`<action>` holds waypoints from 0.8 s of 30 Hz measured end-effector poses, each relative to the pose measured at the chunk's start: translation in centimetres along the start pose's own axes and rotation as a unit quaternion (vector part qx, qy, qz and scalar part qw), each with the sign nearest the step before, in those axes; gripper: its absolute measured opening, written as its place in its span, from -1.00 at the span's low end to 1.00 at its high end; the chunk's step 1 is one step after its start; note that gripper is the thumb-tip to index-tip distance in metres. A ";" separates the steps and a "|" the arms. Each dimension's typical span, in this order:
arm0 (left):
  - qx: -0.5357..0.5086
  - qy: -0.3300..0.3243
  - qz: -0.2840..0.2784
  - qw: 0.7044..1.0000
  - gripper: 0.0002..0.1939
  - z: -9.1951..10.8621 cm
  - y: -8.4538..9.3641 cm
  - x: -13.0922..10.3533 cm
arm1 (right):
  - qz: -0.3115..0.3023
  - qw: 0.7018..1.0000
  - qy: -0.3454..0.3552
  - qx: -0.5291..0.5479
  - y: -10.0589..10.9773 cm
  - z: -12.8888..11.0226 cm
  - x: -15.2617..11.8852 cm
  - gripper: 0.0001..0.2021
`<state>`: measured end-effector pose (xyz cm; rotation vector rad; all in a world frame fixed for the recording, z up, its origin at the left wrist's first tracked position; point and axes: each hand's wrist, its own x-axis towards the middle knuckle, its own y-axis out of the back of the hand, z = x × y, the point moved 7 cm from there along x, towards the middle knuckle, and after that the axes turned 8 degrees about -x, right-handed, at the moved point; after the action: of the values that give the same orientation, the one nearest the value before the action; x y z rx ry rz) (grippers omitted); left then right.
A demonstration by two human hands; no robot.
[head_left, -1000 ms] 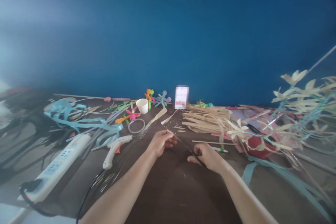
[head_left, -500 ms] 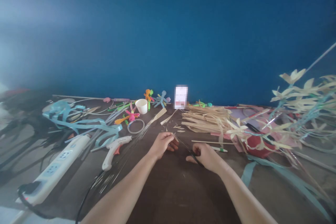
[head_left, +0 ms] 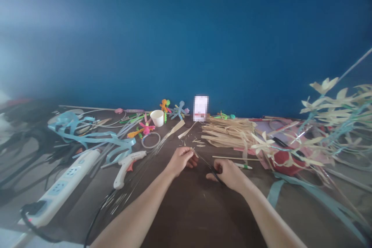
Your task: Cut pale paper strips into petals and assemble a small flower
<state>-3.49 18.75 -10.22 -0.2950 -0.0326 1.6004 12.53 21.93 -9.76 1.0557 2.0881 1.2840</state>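
Note:
My left hand [head_left: 183, 160] is closed in a pinch over the middle of the dark table. A small pale piece [head_left: 195, 152], like dried husk, shows at its fingertips. My right hand [head_left: 229, 173] is wrapped round the dark handles of a pair of scissors. The thin scissors [head_left: 207, 164] slant up and left, their tips reaching the pale piece by my left fingers. Small pale scraps [head_left: 200, 145] lie just beyond the hands. A bundle of dried husk strips [head_left: 228, 130] rests farther back to the right.
To the left lie a hot glue gun [head_left: 124, 170], a white power strip [head_left: 62, 188], thin wires [head_left: 151, 151] and blue ribbon [head_left: 95, 136]. A white cup [head_left: 157, 118] stands behind. Husk flowers [head_left: 325, 85] spread on the right beside a thin stick [head_left: 235, 158].
Almost nothing differs. The view has shifted very slightly, and both hands keep their hold and position at the pale piece.

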 end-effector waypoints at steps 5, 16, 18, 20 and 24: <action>0.008 -0.008 -0.003 1.000 -0.75 0.0 0.0 0.0 | 0.001 1.000 0.001 -0.008 0.0 0.1 0.0 -0.68; -0.009 -0.004 -0.011 1.000 -0.76 -0.1 0.0 0.0 | -0.001 1.000 0.009 -0.012 0.1 -0.2 0.0 -0.68; -0.003 -0.005 -0.011 1.000 -0.76 -0.2 0.1 0.0 | 0.000 1.000 0.011 -0.014 0.1 -0.2 -0.1 -0.69; 0.002 -0.004 -0.011 1.000 -0.76 -0.2 0.1 0.1 | 0.000 1.000 0.013 -0.016 0.1 -0.3 -0.1 -0.70; 0.003 0.000 -0.009 1.000 -0.76 -0.1 0.0 0.0 | 0.001 1.000 0.008 -0.018 0.0 0.0 -0.1 -0.69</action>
<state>-3.47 18.78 -10.34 -0.2893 -0.0312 1.5821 12.54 21.86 -9.72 1.0345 2.0680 1.3303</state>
